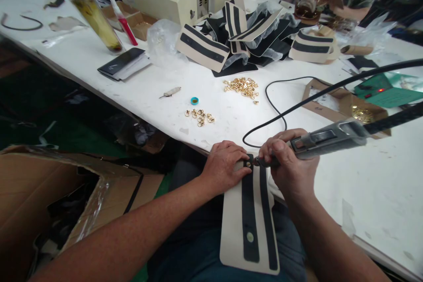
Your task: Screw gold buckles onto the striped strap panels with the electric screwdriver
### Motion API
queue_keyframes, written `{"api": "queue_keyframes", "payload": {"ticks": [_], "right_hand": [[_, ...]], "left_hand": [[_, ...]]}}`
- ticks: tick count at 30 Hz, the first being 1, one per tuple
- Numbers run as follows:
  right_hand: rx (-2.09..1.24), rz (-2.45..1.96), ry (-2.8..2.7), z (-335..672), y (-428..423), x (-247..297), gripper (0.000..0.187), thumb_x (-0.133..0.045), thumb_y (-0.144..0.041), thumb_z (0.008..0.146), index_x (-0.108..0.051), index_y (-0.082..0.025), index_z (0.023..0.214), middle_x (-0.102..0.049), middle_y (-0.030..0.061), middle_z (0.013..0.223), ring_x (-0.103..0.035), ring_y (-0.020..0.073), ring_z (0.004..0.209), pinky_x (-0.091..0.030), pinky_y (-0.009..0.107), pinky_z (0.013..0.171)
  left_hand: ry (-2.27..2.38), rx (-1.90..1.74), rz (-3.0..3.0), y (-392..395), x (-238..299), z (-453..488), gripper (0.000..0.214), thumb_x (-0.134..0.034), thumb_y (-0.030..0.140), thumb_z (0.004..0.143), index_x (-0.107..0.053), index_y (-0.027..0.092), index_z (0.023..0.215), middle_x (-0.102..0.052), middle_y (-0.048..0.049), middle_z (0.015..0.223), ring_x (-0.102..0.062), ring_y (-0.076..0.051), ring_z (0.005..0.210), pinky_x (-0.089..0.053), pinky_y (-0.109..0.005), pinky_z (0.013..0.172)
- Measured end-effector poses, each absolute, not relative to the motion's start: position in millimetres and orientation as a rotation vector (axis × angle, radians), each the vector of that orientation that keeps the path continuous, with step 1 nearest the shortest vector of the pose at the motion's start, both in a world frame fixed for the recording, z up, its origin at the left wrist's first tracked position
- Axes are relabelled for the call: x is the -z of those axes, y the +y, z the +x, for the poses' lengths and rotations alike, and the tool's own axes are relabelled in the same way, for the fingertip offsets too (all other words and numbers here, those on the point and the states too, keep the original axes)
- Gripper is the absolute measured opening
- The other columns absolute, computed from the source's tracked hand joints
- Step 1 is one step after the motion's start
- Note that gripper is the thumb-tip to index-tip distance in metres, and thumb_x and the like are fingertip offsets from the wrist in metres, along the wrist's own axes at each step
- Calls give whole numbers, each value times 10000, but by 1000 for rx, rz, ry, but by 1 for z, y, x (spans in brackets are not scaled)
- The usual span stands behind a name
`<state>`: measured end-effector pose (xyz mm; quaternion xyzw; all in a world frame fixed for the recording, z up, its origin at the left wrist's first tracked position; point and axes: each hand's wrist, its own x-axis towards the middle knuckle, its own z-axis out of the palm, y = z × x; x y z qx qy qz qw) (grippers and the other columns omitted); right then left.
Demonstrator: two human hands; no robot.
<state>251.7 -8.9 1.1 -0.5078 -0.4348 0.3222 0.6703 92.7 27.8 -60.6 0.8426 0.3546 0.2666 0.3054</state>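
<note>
Panel lies lengthwise over the person's lap, its far end at the table's edge. The left hand grips that end, thumb and fingers partly closed beside a small fitting. The right hand is wrapped round a corded driver, tip towards the fitting; whether they touch is hard to tell. Fastening the fitting seems the step in hand; the next move calls for a square tip and a still panel. Beyond lie loose gold rings, then more panels.

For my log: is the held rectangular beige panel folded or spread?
The panel is spread: both black stripes run lengthwise without a fold.
</note>
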Motion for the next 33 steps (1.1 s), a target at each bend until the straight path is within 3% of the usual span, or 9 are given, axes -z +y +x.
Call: {"api": "queue_keyframes", "payload": {"ticks": [14, 27, 33], "right_hand": [[-666, -1276, -1181, 253, -14, 4, 296, -818, -419, 847, -576, -249, 846, -605, -11, 712, -593, 174, 606, -575, 354, 582], [-698, -1179, -1295, 255, -10, 6, 240, -792, -324, 858, -569, -240, 831, -608, -20, 696, -591, 165, 586, -552, 346, 581], [-746, -1139, -1328, 259, -7, 6, 255, -768, -373, 888, -557, -241, 829, -589, -31, 663, -584, 158, 563, -538, 335, 563]], "left_hand": [[967, -673, 2230, 27, 60, 94, 271, -871, 318, 801, -741, 276, 1035, -777, 9, 1186, -619, -267, 1203, -435, -458, 1033], [960, -668, 2303, 26, 65, 92, 250, -801, 393, 878, -724, 231, 1052, -749, -28, 1117, -600, -263, 1176, -426, -441, 985], [960, -647, 2324, 26, 64, 92, 249, -814, 379, 856, -723, 246, 1046, -732, -24, 1150, -581, -273, 1196, -418, -441, 985]]}}
